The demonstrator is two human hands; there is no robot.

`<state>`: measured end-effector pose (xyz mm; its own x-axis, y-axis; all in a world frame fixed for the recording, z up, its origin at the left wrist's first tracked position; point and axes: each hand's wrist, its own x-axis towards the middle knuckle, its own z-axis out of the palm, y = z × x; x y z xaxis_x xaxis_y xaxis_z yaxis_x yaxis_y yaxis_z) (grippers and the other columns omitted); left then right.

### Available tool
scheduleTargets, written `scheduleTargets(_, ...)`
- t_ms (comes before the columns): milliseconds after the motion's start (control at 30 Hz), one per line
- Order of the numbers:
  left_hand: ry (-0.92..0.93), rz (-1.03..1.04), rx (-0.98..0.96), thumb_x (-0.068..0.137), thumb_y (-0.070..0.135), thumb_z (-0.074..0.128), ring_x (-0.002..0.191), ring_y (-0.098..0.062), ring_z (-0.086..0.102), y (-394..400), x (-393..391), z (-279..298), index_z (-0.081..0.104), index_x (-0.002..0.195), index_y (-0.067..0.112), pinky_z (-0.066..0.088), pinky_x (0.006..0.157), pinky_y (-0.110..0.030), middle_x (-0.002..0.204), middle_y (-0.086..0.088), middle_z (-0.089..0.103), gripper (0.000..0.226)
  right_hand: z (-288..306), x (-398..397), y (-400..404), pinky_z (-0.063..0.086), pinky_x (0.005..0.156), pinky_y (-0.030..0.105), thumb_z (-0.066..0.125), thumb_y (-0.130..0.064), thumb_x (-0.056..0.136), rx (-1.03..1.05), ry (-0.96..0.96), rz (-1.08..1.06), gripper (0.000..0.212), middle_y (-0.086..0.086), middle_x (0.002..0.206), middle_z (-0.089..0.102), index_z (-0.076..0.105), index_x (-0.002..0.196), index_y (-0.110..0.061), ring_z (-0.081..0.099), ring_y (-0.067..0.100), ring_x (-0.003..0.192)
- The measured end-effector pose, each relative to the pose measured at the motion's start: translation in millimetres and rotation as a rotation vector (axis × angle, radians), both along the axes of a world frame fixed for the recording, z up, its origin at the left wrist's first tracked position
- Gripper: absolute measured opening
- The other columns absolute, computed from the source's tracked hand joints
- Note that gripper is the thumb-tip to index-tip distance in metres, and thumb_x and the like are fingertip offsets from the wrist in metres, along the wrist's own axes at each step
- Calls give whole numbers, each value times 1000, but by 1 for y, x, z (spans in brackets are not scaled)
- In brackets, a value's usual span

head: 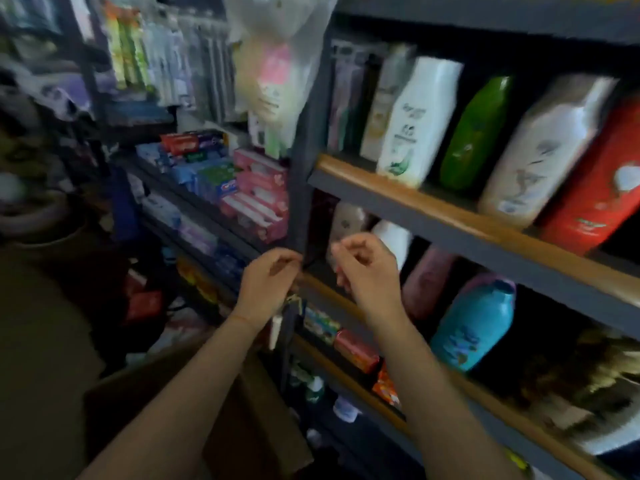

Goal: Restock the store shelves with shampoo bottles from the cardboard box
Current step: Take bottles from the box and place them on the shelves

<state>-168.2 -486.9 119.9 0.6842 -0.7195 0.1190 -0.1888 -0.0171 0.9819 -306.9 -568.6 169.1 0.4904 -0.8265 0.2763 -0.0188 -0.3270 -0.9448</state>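
Both my hands are raised in front of the grey shelf upright (301, 188), and the frame is blurred. My left hand (268, 280) has loosely curled fingers and nothing in it. My right hand (367, 268) is likewise curled and holds nothing, just in front of the middle shelf. Shampoo bottles stand on the upper shelf (450, 216): a white one (415, 123), a green one (476, 133), a white-grey one (540, 150) and a red one (602, 188). On the shelf below stand a pink bottle (427, 282) and a blue bottle (474, 327). The cardboard box (242, 417) sits low between my forearms.
Toothpaste boxes (221, 181) fill the left shelves, with hanging packets (166, 64) above. Soap bars (353, 348) lie on a lower shelf. A white plastic bag (273, 64) hangs at the upright. Dark clutter fills the left side.
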Motion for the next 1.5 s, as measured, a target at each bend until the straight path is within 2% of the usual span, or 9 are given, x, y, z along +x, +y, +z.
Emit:
scheduleTargets(200,271,491,365,98,14,59,79,-22,63,165,92,-187,64,84,26,52,69,-31,86,-3,67,19,-166,120,52,42,43,22,62,-18,95,345,497,300,13,6,66,61,62,94,-5,53,10,46)
scheduleTargets(267,278,659,480,94,17,63,95,-24,62,220,100,-234,65,101,23,53,81,-36,108,-7,64,9,-226,152,80,41,41,19,62,-18,95,411,632,384,10,5,67,61,62,94,-8,53,7,43)
scheduleTargets(333,310,765,574,91,22,68,119,-26,53,264,101,-273,58,127,20,48,102,-45,129,-8,52,38,-283,173,113,45,46,21,62,-21,95,456,765,459,9,5,71,63,63,94,-12,56,9,50)
scheduleTargets(500,490,701,546,89,37,72,131,-11,36,311,104,-326,30,154,30,39,112,-43,148,7,37,77,-402,207,173,50,60,27,58,-18,98,575,1042,627,13,6,80,64,62,105,-8,60,16,67)
scheduleTargets(767,700,623,334,98,22,61,115,-1,59,301,115,-380,46,147,34,52,95,-23,124,20,60,53,-538,229,205,49,61,29,45,-9,102,711,1305,730,20,16,104,58,55,119,-4,57,22,81)
scheduleTargets(967,669,658,294,98,14,59,115,-4,63,303,113,-388,48,147,21,52,101,-32,130,7,64,51,-582,218,230,38,108,35,38,-13,105,493,1443,1108,47,8,151,40,37,150,-22,44,29,133)
scheduleTargets(1133,647,674,298,98,10,59,113,1,63,303,113,-390,47,147,17,53,97,-23,132,4,62,51,-598,207,243,48,95,33,51,-13,99,462,1375,1125,53,4,145,46,38,147,-32,52,27,124)
scheduleTargets(1367,648,682,279,97,10,59,111,4,62,301,112,-391,48,144,21,53,92,-18,129,9,62,49,-606,219,257,47,100,47,64,-19,90,415,1397,1177,59,9,133,54,37,143,-19,55,30,116)
scheduleTargets(1500,643,683,284,98,10,59,102,13,62,300,113,-383,47,144,23,52,85,-11,123,15,61,50,-589,231,240,45,100,36,67,-17,91,413,1360,1135,34,8,129,60,61,124,-15,56,27,118)
